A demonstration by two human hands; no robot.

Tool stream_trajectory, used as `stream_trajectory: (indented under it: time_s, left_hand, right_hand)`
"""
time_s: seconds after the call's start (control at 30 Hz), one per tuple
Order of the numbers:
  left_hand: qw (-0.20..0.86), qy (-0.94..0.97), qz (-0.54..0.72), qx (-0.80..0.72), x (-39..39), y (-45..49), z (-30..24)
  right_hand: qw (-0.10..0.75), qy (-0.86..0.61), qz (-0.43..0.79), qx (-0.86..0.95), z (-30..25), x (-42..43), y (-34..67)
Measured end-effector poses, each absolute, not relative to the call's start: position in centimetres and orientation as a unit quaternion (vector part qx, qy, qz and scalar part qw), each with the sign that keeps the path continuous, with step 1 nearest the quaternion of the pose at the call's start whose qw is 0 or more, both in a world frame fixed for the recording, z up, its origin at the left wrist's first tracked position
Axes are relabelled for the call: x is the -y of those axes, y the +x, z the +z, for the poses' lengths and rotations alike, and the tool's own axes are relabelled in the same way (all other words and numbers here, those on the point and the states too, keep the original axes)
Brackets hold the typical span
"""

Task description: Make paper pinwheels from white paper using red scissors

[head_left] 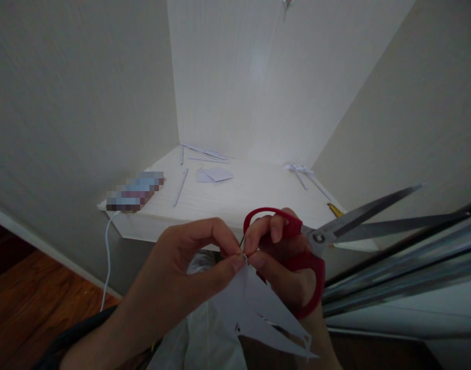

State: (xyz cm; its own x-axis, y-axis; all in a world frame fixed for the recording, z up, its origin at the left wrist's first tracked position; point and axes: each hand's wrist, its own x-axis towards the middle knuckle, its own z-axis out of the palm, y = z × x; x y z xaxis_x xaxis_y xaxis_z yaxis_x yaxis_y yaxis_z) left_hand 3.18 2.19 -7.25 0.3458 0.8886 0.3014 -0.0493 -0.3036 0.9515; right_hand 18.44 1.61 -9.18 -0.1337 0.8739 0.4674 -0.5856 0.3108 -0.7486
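My left hand (pixel 189 262) pinches the top tip of a folded white paper piece (pixel 258 308) between thumb and forefinger. The paper hangs down with cut notches along its lower edge. My right hand (pixel 281 257) has its fingers through the red handles of a pair of scissors (pixel 327 234) and also pinches the same paper tip. The steel blades point right, slightly apart, away from the paper. Both hands meet just in front of the white table (pixel 235 200).
On the table lie paper strips (pixel 206 153), a folded paper scrap (pixel 215 174), a thin stick (pixel 180 187), a blurred-out flat object (pixel 135 191) with a white cable (pixel 107 257), and a yellow-tipped item (pixel 335 209). Walls enclose the corner; wood floor lower left; metal rails at right.
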Motion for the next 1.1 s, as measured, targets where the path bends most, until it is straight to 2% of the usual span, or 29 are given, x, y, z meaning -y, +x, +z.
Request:
stream_trajectory:
  time_s: [0.13, 0.43, 0.83, 1.1]
  left_hand:
    - [0.471, 0.671, 0.470, -0.327, -2.1, 3.1, -7.2]
    - [0.466, 0.695, 0.412, -0.359, -2.2, 2.6, -6.3]
    - [0.507, 0.667, 0.420, -0.349, -2.3, 3.0, -7.2]
    - [0.472, 0.680, 0.444, -0.343, -1.9, 3.5, -6.7]
  right_hand:
    - [0.635, -0.178, 0.559, 0.503, -8.9, -1.3, 18.6]
    - [0.634, -0.249, 0.448, 0.579, -8.3, -0.7, 19.4]
    - [0.652, -0.204, 0.514, 0.520, -9.7, -1.1, 19.0]
    - [0.669, -0.194, 0.499, 0.516, -9.8, -0.8, 18.7]
